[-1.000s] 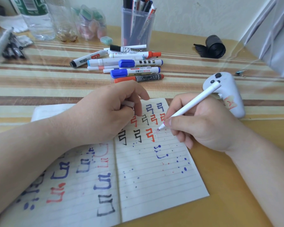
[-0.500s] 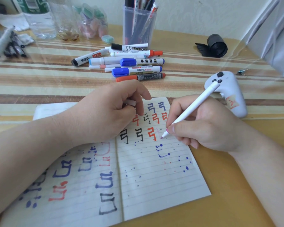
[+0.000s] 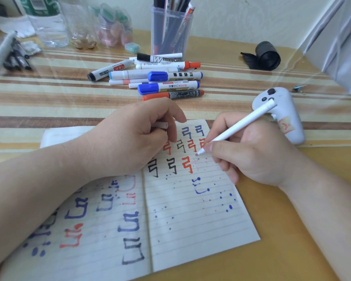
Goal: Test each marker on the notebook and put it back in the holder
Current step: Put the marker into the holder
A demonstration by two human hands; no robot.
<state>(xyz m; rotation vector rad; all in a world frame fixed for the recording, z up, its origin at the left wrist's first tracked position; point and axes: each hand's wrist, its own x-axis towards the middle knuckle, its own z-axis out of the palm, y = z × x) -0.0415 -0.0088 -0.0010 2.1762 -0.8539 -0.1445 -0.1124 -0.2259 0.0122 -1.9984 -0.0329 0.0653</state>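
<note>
An open lined notebook (image 3: 190, 220) lies in front of me, covered with blue, red and black test marks. My right hand (image 3: 249, 155) grips a thin white marker (image 3: 241, 124), its pale pink tip just above the right page beside a faint pink mark. My left hand (image 3: 134, 140) rests on the notebook's upper middle and holds a small pale cap (image 3: 160, 125) between its curled fingers. A clear holder (image 3: 170, 31) with several markers stands at the back. In front of it lies a pile of loose markers (image 3: 160, 78).
A white game controller (image 3: 282, 112) lies right of the notebook, close to my right hand. A black roll (image 3: 265, 56) sits at the back right. Bottles and jars (image 3: 49, 23) stand back left, with more pens (image 3: 6, 53) at the far left edge.
The marker tip has traced small strokes on the right page, leaving a faint pink mark. My left hand has stayed in place with the cap.
</note>
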